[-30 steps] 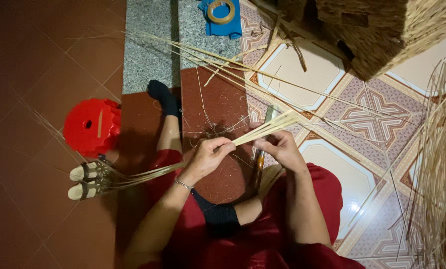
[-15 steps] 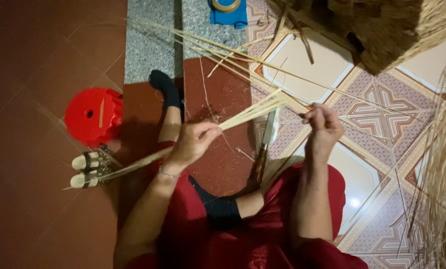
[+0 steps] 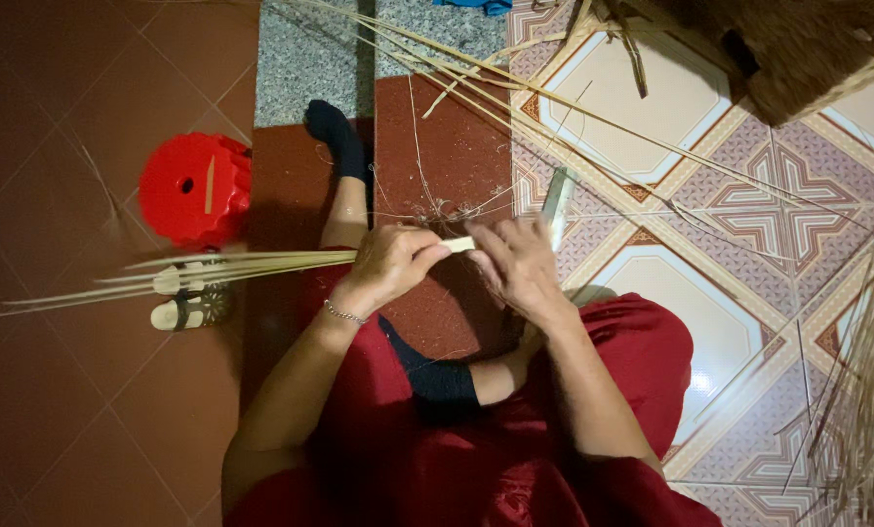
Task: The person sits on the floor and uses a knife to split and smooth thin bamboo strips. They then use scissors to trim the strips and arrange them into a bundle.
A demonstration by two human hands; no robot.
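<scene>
At the far left, thin pale tips of the bundle of bamboo strips (image 3: 232, 268) fan out over the dark red floor tiles (image 3: 57, 410). Just above them stands a round red plastic stool (image 3: 195, 187) with a small hole in its top and a short pale sliver lying on it. Below the stool a pair of pale sandals (image 3: 188, 298) lies side by side, and the strips cross over the upper one.

The strips are long, flat and straw-coloured. They run nearly level from the left, narrowing into a tight bunch where the left hand (image 3: 390, 268) closes its fingers around them, just above the red-clad lap. A thin bracelet sits on that wrist. A short, squared end of the bunch sticks out to the right of the fist.

The right hand (image 3: 520, 265) meets that end, its fingers curled at the tip of the bunch; whether they pinch it or only touch it cannot be told. Right behind this hand a pale flat blade-like piece (image 3: 557, 195) stands up at a slight tilt. A leg in a black sock (image 3: 335, 137) stretches away over the floor.

Further right, loose long strips (image 3: 603, 122) lie slantwise across patterned white-and-pink tiles (image 3: 778, 195). A brown woven basket (image 3: 798, 49) fills the top right corner, and a mass of dry straw fibres (image 3: 871, 390) hangs along the right edge.
</scene>
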